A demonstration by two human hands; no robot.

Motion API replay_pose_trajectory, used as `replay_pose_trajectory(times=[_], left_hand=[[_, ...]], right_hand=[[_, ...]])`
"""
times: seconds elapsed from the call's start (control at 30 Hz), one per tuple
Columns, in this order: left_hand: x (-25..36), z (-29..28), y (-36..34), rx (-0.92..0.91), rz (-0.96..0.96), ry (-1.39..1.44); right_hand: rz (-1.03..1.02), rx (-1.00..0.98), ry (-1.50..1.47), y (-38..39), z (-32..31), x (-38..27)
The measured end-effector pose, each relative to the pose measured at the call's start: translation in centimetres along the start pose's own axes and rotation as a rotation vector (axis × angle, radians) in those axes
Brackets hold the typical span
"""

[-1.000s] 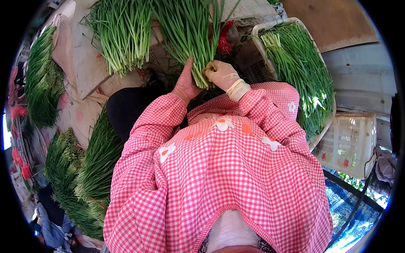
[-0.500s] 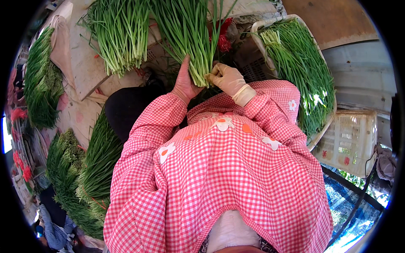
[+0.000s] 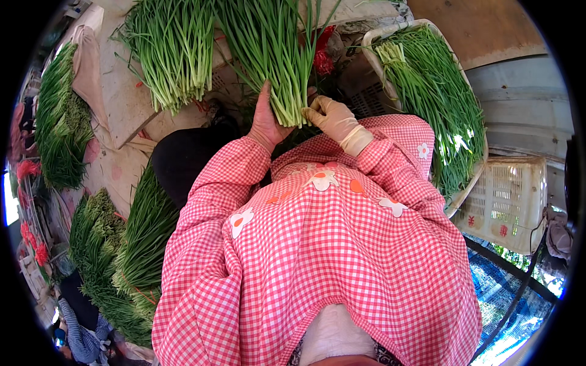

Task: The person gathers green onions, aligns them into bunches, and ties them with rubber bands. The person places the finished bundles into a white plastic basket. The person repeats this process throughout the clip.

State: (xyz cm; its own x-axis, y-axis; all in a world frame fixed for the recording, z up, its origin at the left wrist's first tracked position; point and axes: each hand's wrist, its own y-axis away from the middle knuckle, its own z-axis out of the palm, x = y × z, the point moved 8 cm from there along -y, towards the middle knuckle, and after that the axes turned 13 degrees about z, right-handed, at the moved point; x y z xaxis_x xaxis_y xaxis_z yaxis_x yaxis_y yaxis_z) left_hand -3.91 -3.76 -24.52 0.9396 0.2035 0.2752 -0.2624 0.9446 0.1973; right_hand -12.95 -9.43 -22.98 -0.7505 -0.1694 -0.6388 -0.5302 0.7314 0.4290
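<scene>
A bunch of garlic chives [image 3: 282,73] points away from me, its pale cut ends toward my lap. My left hand [image 3: 267,124], bare, is wrapped round the lower stems, thumb up along their left side. My right hand [image 3: 331,118], in a cream rubber glove, is closed with thumb and fingertips pinching at the right edge of the stem ends. Whether it grips a single stem there is too small to tell. Just left of the bunch, a loose pile of chives [image 3: 174,58] lies on a board [image 3: 122,91].
On the right stands a white basket [image 3: 370,38] full of chives, with an empty-looking cream plastic crate [image 3: 510,201] beyond it. Tied chive bundles [image 3: 137,256] lie at my left, and more chives [image 3: 61,122] farther out. Red ties [image 3: 323,61] sit behind the bunch.
My right hand has shifted very slightly right and down, still pinching at the stem ends. My left hand keeps its hold on the bunch.
</scene>
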Motion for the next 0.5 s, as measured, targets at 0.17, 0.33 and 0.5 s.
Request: replay_pose_trajectory(times=[0.17, 0.33, 0.5], left_hand=[[-0.2, -0.1, -0.1, 0.004, -0.006, 0.042], [-0.2, 0.0, 0.0, -0.013, -0.042, 0.042], [0.0, -0.9, 0.0, 0.055, -0.021, 0.002]], right_hand=[[0.155, -0.187, -0.322, 0.2, 1.1, 1.1], [0.063, -0.023, -0.208, 0.2, -0.6, 1.2], [-0.004, 0.079, -0.339, -1.5, -2.0, 1.1]])
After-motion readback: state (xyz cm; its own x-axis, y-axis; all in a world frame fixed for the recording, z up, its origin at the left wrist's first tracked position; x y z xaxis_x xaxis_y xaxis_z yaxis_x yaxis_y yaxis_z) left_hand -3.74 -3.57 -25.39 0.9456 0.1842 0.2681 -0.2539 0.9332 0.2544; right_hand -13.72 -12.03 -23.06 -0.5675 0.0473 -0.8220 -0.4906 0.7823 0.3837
